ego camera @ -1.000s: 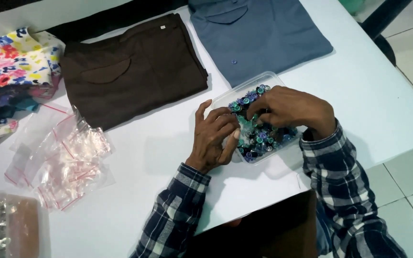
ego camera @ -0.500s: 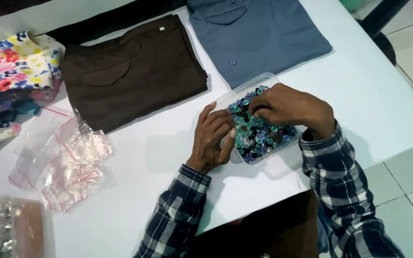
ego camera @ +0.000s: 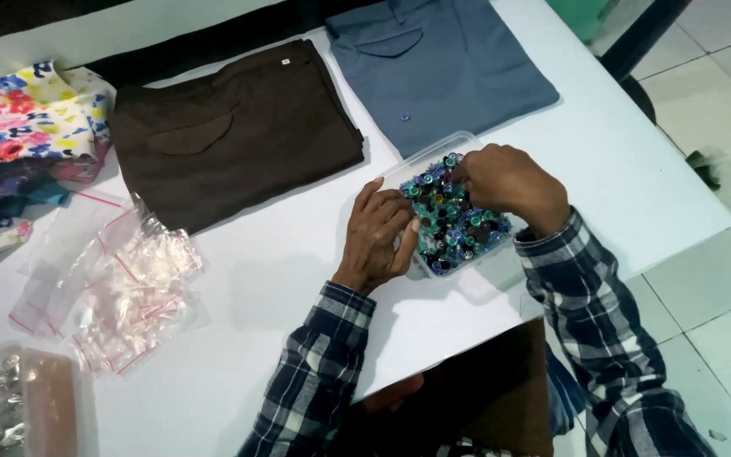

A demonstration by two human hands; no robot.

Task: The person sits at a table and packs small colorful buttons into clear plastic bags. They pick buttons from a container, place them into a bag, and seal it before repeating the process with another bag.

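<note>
Clear zip bags (ego camera: 120, 288) with red strips lie on the table (ego camera: 281, 279), well left of the left hand (ego camera: 380, 237). That hand rests half-curled against a clear box (ego camera: 446, 211) of coloured buttons. The right hand (ego camera: 509, 179) sits over the box with fingers bunched among the buttons; what they pinch I cannot tell.

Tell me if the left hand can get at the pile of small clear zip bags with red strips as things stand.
Probably yes. The left hand rests at the edge of the clear plastic tray of coloured buttons, and only bare white table lies between it and the clear zip bags.
</note>
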